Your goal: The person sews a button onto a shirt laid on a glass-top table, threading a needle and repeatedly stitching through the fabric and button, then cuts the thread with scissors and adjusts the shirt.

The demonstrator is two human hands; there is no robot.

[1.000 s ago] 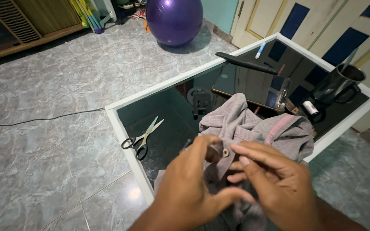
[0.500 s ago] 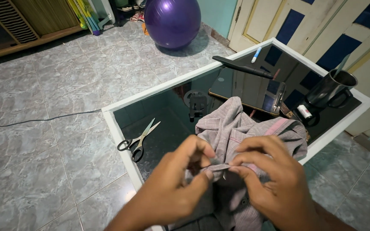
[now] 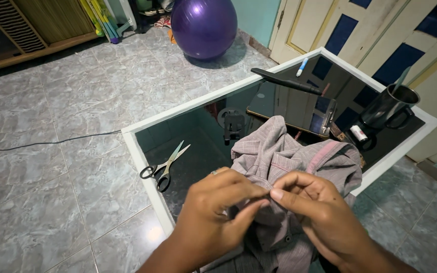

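Note:
A grey checked shirt with pink trim [image 3: 289, 156] lies bunched on the dark glass table [image 3: 198, 151]. My left hand [image 3: 218, 212] and my right hand [image 3: 314, 212] meet over its near edge, fingertips touching. Both pinch the same fold of cloth between thumb and fingers. A dark button [image 3: 288, 237] shows on the shirt below my hands. What lies between the fingertips is hidden.
Scissors [image 3: 165, 163] lie on the glass at the left. Behind the shirt are a tablet [image 3: 292, 106], a black clamp [image 3: 233, 124], a long black tool [image 3: 284, 79], a pen [image 3: 303, 65], a dark mug [image 3: 393, 103] and a small spool [image 3: 360, 133]. A purple ball [image 3: 204, 25] sits on the tiled floor.
My hands have closed together over the cloth. The light button seen between the fingers a second ago is now hidden in the pinched fold.

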